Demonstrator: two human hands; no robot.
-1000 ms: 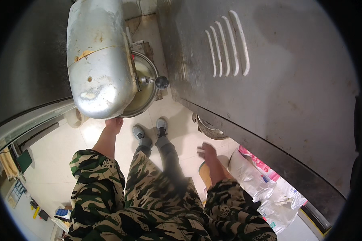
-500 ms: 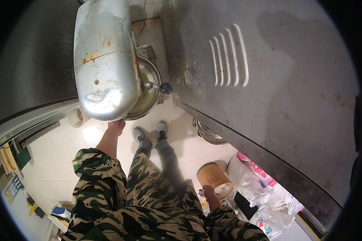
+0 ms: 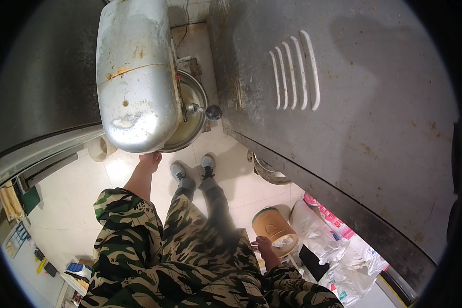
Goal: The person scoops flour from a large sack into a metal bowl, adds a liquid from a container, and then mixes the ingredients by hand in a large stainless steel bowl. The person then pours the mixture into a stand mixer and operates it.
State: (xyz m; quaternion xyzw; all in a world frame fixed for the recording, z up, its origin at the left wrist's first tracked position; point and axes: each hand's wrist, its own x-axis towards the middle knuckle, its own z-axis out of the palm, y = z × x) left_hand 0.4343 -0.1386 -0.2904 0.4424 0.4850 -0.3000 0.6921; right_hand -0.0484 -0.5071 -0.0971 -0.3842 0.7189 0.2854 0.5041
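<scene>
My left hand [image 3: 150,161] reaches up to the lower front edge of a big worn grey mixer head [image 3: 136,77]. Its fingers are tucked under the housing, out of sight. A steel mixing bowl [image 3: 192,123] sits beneath the head, and a black lever knob [image 3: 213,112] sticks out at its right. My right hand [image 3: 264,246] is low beside my hip. Its fingers curl on the near rim of a round brown tub [image 3: 272,227] standing on the floor. Camouflage sleeves and trousers fill the lower middle of the view.
A tall grey metal cabinet [image 3: 313,102] with slotted vents stands on the right. A metal basin [image 3: 266,173] pokes out under it. White and pink sacks [image 3: 326,241] lie at the lower right. A steel counter edge [image 3: 41,154] runs along the left. My shoes [image 3: 192,169] stand on pale tiles.
My right hand has dropped from spread open above the tub down to its near rim. The brown tub, which the hand covered before, now shows. My left hand stays at the mixer head.
</scene>
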